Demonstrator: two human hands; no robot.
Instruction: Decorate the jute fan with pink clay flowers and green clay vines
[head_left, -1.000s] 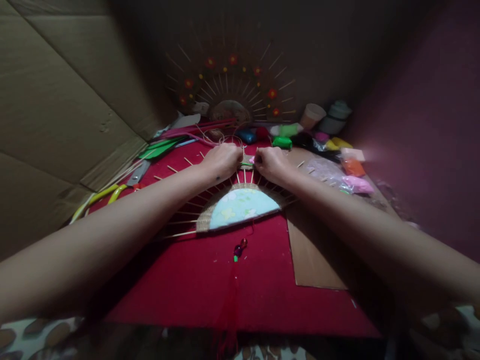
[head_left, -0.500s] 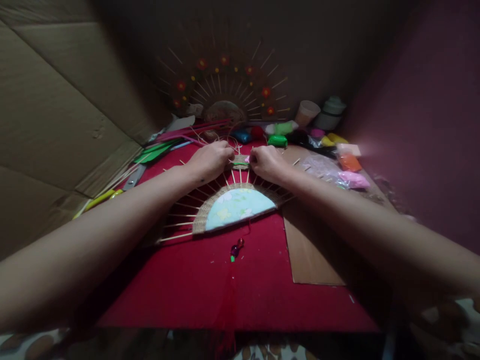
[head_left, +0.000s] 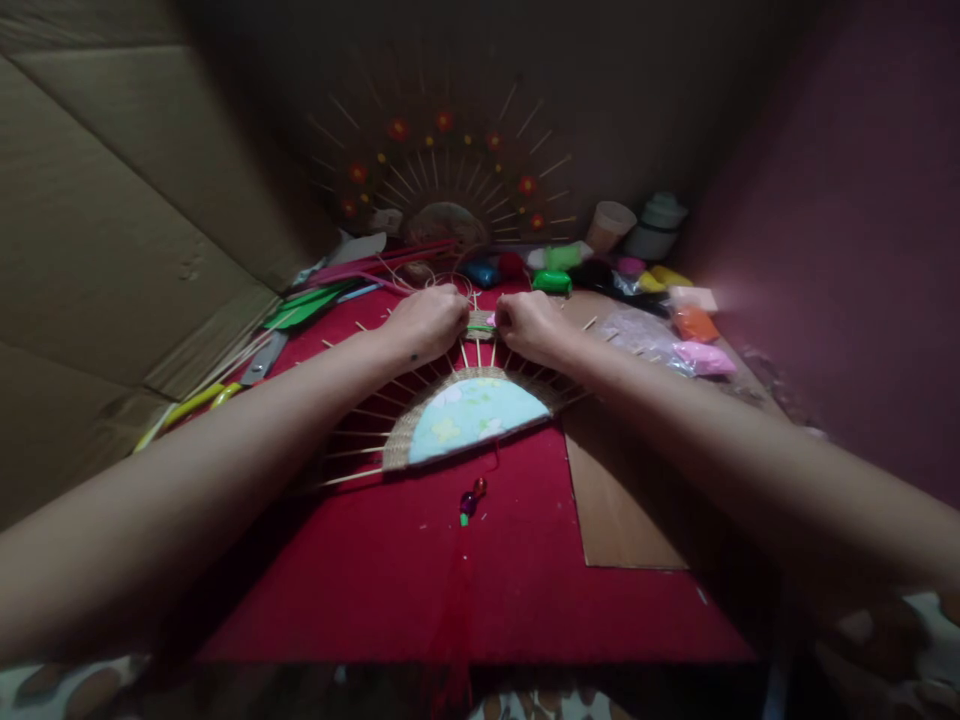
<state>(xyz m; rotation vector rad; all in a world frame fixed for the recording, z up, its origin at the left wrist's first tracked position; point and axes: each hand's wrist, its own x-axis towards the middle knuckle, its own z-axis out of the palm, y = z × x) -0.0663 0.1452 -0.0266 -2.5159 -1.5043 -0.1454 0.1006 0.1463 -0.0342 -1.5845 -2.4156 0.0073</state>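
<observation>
A half-round woven fan with thin sticks fanning out lies in front of me, its centre covered in light blue flowered cloth. Over its upper woven band my two hands meet, a short gap between them. My left hand is closed at the left of that gap, fingertips bent down onto the band. At the right, my right hand pinches close beside a small pink piece. A thin green strip runs along the band between them. What the fingertips hold is hidden. A beaded red tassel hangs from the fan's lower edge.
Red cloth covers the table, with a cardboard sheet at right. Yellow-handled scissors and green strips lie left. Colourful packets, a plastic cup and a flowered fan stand or lie behind.
Both hands stay over the same band, with only slight finger movement. The whole view has shifted a little, so everything sits slightly further left.
</observation>
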